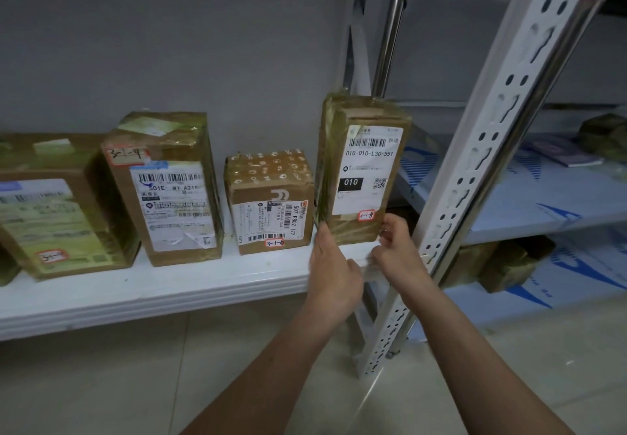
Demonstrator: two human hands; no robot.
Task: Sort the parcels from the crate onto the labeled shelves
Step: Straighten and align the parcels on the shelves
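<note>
While the parcel (363, 163) stands upright at the shelf (152, 285) end, my left hand (334, 275) lies flat against its left edge and my right hand (397, 248) pinches its right corner.

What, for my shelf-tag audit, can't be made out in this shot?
Head view:
- Leftmost parcel: cut off by the left edge; its handwritten tag is blurred.
- Tall parcel: small tag too tiny to read surely.
- Lower-shelf parcels: partly hidden behind the rack upright, blurred.
- Crate: out of frame.
</note>
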